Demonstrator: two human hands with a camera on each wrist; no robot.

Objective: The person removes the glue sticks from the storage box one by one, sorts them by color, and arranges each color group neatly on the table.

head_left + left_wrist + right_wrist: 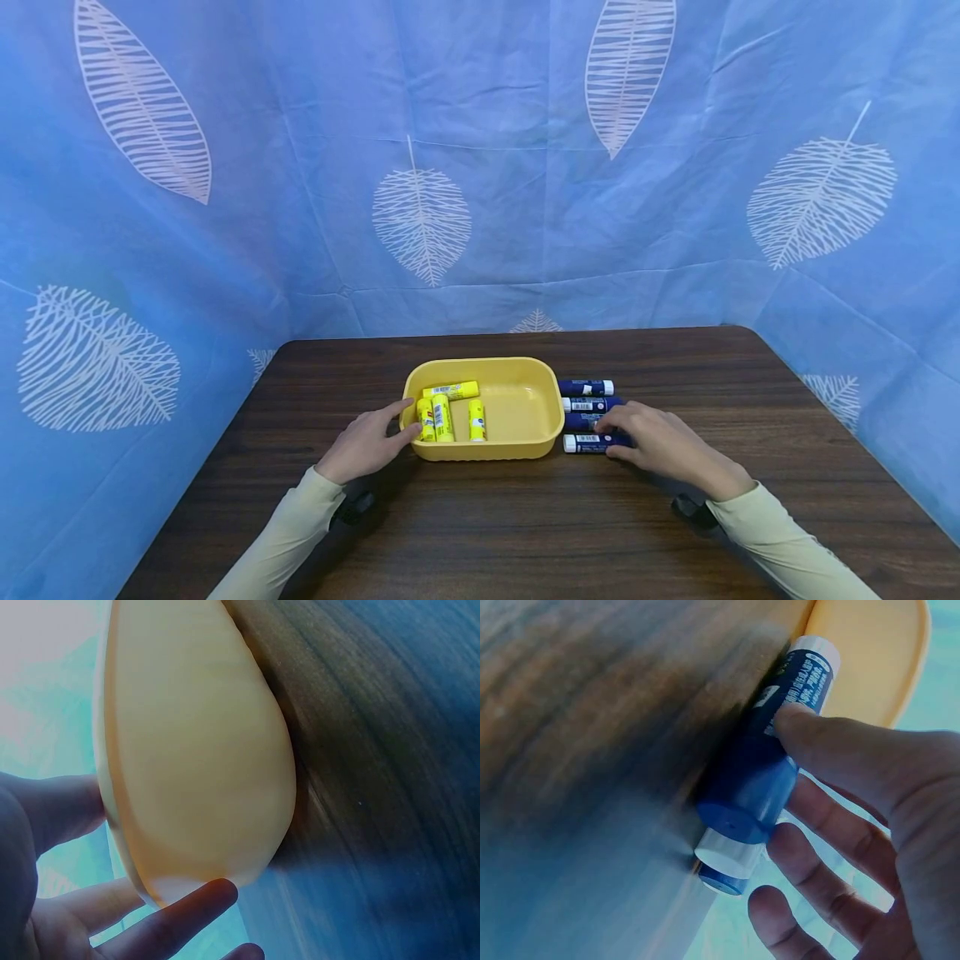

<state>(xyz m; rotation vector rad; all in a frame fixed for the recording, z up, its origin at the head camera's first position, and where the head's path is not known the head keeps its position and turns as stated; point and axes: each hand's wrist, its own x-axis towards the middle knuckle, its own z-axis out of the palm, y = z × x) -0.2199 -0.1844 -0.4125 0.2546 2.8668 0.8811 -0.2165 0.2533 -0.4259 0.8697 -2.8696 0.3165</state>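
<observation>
My left hand (369, 442) holds the left end of a yellow plastic tray (517, 451), with the thumb at its rim. In the left wrist view, fingers (184, 919) lie against the tray's outer wall. Several yellow glue sticks (442, 418) lie in the tray's left half. Right of the tray, several dark blue glue sticks lie side by side. My right hand (663, 442) grips the nearest blue glue stick (585, 443), thumb on its near side and fingers beyond it. In the right wrist view, this glue stick (754, 780) points its white end towards the tray.
Everything stands on a dark wood-grain table (480, 525). The farthest blue glue stick (585, 387) lies close to the tray's right wall. A blue cloth with white leaf prints (480, 208) hangs behind the table and at both sides.
</observation>
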